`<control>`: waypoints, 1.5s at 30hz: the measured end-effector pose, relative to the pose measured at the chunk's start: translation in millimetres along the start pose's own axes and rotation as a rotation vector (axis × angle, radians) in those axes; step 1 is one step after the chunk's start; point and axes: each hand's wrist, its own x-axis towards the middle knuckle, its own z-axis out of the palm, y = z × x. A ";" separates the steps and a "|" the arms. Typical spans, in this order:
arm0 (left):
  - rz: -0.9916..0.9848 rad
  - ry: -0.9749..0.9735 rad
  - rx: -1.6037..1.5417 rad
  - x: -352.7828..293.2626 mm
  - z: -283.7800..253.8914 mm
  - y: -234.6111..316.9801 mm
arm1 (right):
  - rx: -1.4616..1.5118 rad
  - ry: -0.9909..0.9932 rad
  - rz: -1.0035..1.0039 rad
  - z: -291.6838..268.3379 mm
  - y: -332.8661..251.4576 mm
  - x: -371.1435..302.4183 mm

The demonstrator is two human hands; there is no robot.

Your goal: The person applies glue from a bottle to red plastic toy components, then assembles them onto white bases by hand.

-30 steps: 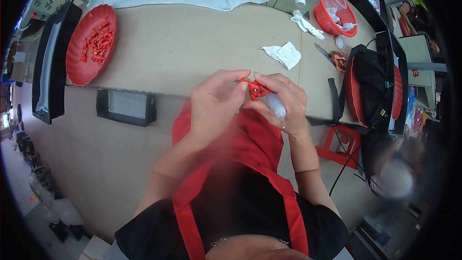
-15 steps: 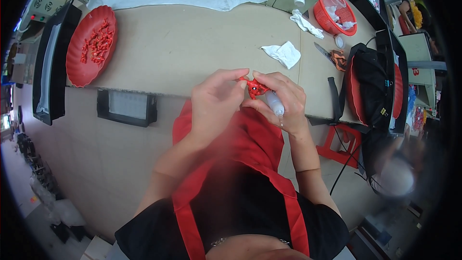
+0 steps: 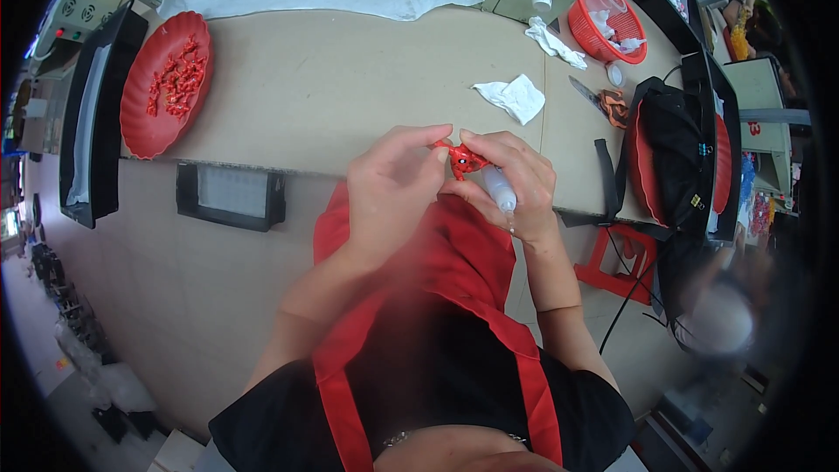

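A small glossy red figurine (image 3: 465, 160) with a white-and-black eye spot is held between my two hands, just in front of the table's near edge. My left hand (image 3: 391, 170) pinches a thin part of it between thumb and fingertips. In my right hand (image 3: 527, 173) lies a small translucent squeeze bottle (image 3: 499, 190), its narrow nozzle pointing down toward my wrist. The thumb and fingertips of that hand also touch the figurine's right side. Fingers hide part of both the figurine and the bottle.
Many small red pieces fill part of a red scalloped tray (image 3: 135, 127) at left. A white cloth (image 3: 514, 98), a knife (image 3: 587, 94) and a red basket (image 3: 642, 54) lie at right. Beyond them sits a black bag (image 3: 669, 149). A red stool (image 3: 603, 278) stands below.
Both hands, the figurine and the bottle keep practically the same pose. Far off at the upper right, something yellow in the background has shifted a little.
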 end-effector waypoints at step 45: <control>0.221 0.098 0.149 -5.3 4.7 -10.6 | 0.041 0.048 -0.127 -6.7 2.8 3.0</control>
